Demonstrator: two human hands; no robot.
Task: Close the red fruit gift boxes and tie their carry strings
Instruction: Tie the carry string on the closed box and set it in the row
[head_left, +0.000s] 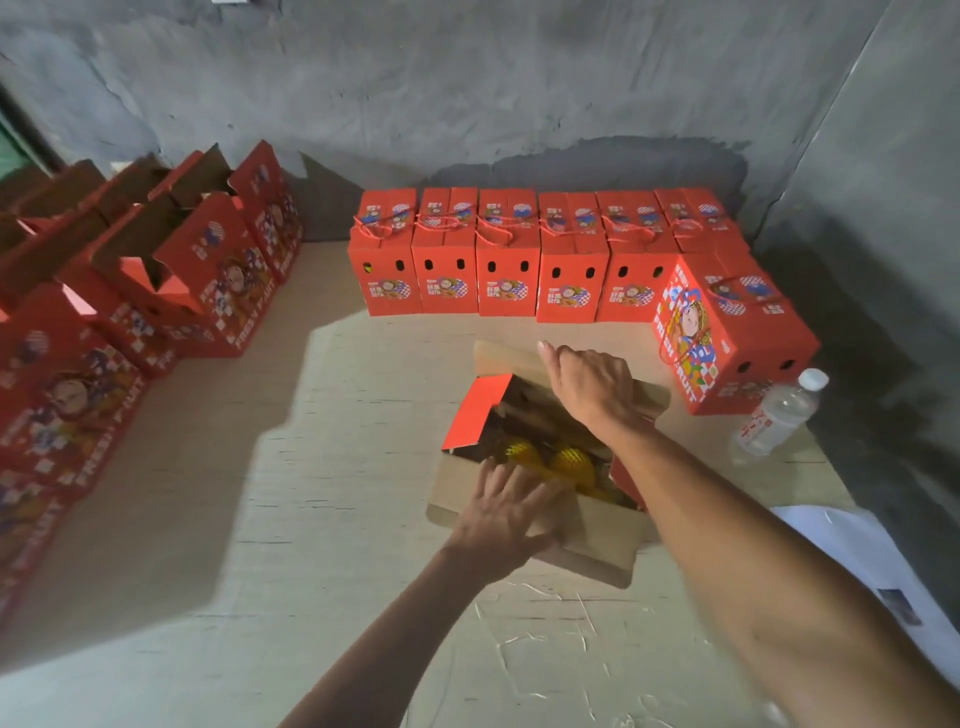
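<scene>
An open red gift box (470, 415) stands on the floor in the middle, its brown flaps spread and yellow netted fruit (569, 462) showing inside. My left hand (506, 506) presses flat on the near flap (597, 535), fingers spread. My right hand (589, 382) lies over the far flap (506, 356), its fingers curled over the flap's right edge. Several closed boxes with tied red strings (506, 270) line the back wall. One closed box (727, 332) sits angled at the right.
Several open red boxes (171, 270) stand in a row along the left. A clear water bottle (779, 413) lies beside the angled box. White paper (862, 551) lies at the right. Grey walls close the back and right.
</scene>
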